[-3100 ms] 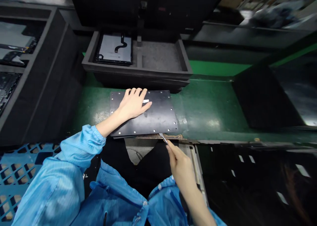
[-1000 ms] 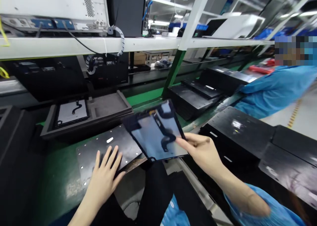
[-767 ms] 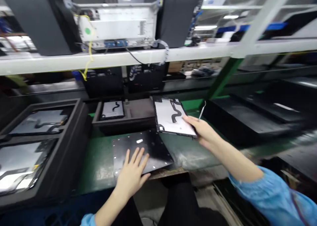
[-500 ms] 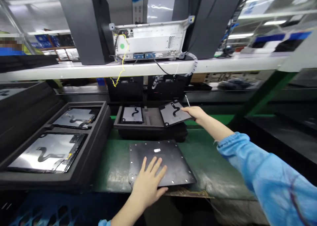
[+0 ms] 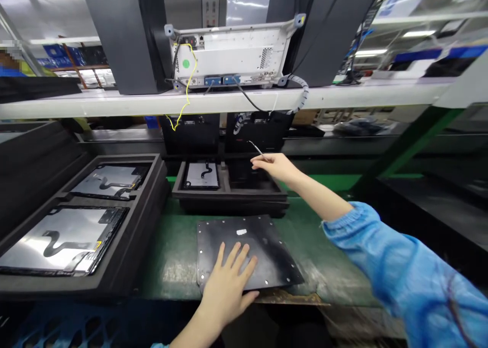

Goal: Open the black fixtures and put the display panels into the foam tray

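Note:
My left hand lies flat, fingers spread, on a black panel with small pale spots along its edges and a white label. This panel rests on the green bench mat near the front edge. My right hand is closed around a thin metal pick with a bent tip pointing up and left. It hovers over the right compartment of a black foam tray, where a dark, flat surface shows. In the left compartment lies a grey-backed screen panel with a black flex cable.
A larger foam tray on the left holds two silver-backed screen panels. Above the bench runs a white shelf carrying a white instrument with cables. A green slanted post stands to the right.
The grey-backed panel with a flex cable has left my right hand; the right compartment now looks dark. My right hand has moved left, still with the pick. My left hand stays put.

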{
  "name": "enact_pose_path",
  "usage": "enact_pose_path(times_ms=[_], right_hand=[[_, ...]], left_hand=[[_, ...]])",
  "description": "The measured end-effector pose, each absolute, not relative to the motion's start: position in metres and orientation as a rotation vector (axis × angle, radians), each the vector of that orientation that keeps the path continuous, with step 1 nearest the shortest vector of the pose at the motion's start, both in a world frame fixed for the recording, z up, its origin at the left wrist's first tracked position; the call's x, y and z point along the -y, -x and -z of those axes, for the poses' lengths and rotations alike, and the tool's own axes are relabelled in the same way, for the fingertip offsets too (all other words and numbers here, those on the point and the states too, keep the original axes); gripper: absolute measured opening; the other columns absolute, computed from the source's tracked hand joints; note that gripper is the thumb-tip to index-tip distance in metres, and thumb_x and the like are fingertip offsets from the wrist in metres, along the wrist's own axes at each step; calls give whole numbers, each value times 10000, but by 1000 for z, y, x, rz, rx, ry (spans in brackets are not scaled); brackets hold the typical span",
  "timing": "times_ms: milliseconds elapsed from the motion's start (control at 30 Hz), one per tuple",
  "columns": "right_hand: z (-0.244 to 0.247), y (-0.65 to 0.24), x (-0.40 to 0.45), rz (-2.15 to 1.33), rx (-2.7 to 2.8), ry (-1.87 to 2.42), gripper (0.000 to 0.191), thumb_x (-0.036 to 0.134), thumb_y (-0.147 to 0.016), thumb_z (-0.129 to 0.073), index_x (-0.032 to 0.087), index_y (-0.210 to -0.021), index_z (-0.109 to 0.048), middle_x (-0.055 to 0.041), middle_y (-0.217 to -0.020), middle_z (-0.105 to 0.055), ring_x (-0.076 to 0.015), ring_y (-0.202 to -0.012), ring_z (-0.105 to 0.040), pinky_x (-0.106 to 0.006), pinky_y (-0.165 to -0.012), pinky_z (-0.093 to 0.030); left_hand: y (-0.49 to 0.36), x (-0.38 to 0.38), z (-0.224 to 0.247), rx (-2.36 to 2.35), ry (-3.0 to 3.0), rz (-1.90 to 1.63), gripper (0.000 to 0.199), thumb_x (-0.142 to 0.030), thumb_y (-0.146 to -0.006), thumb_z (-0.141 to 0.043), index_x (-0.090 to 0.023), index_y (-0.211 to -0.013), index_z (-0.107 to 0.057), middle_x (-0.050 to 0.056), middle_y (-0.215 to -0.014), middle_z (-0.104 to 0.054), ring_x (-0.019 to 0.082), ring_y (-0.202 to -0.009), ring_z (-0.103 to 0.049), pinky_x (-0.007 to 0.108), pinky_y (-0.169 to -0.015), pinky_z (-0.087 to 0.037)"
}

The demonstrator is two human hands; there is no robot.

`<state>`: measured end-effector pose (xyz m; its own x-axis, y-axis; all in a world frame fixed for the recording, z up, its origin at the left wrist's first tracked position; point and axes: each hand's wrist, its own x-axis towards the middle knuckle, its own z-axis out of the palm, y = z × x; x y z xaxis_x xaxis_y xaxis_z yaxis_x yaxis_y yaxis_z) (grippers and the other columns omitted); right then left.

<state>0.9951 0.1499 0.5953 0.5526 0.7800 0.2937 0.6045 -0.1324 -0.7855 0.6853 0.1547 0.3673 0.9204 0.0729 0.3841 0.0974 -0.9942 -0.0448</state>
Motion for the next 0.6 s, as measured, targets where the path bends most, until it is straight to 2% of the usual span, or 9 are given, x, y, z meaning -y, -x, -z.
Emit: enact_pose_path(times_ms=[167, 233, 300, 433, 500, 600], right_hand=[[-537, -954, -71, -312, 1160, 1826, 428, 529, -952, -700, 159, -1139, -806, -82, -943, -798, -241, -904, -714, -355, -871, -509], [-507, -933, -24, -339, 1070, 1849, 488, 615, -935, -706, 175, -1117, -814, -68, -854, -763, -241, -844, -697, -359, -831, -519], [-470, -909, 22, -375, 880, 1888, 532, 669, -909, -723, 181, -1095, -824, -50, -738, -702, -221, -731, -646, -344, -725, -499], [-377, -851, 86, -531, 512, 1831, 615, 754, -865, -748, 176, -1062, -822, -23, -632, -582, -163, -598, -510, -286, -548, -355], [-334, -820, 98, -632, 360, 1751, 660, 790, -861, -744, 164, -1062, -809, -6, -618, -522, -127, -559, -427, -262, -504, -244], [-296, -785, 98, -740, 198, 1580, 693, 795, -844, -776, 148, -1093, -790, 4, -649, -519, -78, -526, -325, -245, -498, -157]], left_hand=[[-686, -156, -362, 119, 3061, 558, 749, -675, -1119, -340, -271, -1748, -291, 69, -1844, -155, 327, -1700, -206, 684, -1333, -349], [-686, -157, -359, 119, 3063, 536, 751, -668, -1119, -356, -269, -1750, -282, 72, -1845, -154, 330, -1707, -173, 695, -1340, -321], [-686, -158, -359, 115, 3060, 499, 739, -659, -1118, -382, -270, -1742, -305, 73, -1840, -187, 329, -1707, -172, 696, -1345, -304], [-688, -163, -374, 79, 3106, 364, 742, -668, -1090, -478, -280, -1713, -370, 68, -1830, -230, 333, -1697, -209, 677, -1350, -304], [-692, -165, -385, 95, 3126, 291, 897, -688, -1002, -656, -266, -1729, -344, 106, -1839, -176, 398, -1695, -188, 678, -1341, -317], [-697, -161, -395, 124, 3072, 221, 1081, -577, -917, -820, -194, -1761, -265, 191, -1834, -106, 543, -1666, -110, 745, -1313, -307]])
